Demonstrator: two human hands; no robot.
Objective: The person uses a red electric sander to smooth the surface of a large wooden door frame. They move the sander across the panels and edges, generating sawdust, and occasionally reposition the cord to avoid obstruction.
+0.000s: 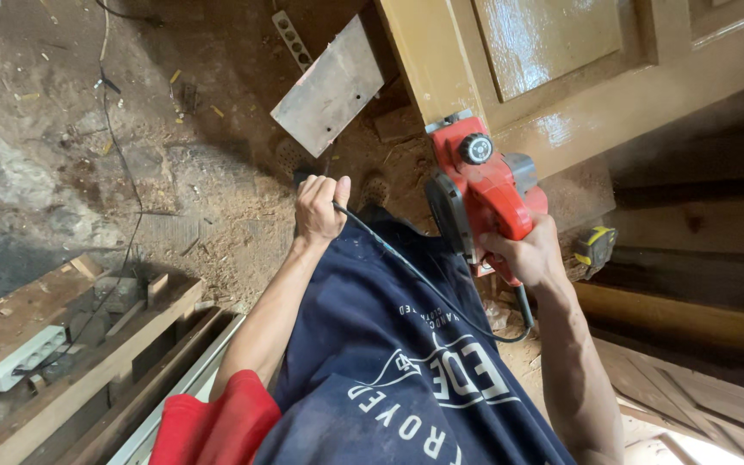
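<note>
Two bare hands are at work over a dusty, sawdust-strewn floor. The right hand has its fingers wrapped tight around the rear handle of a red electric planer, whose nose sits against the edge of a glossy yellow-brown panelled door at about one o'clock. The left hand, near the centre, is curled into a fist around the planer's black cord, which runs across the navy shirt toward four o'clock and loops back up to the tool. A grey board lies at twelve o'clock. What seems to be a yellow tape measure sits at three o'clock, partly shadowed. A white power strip rests at eight o'clock.
</note>
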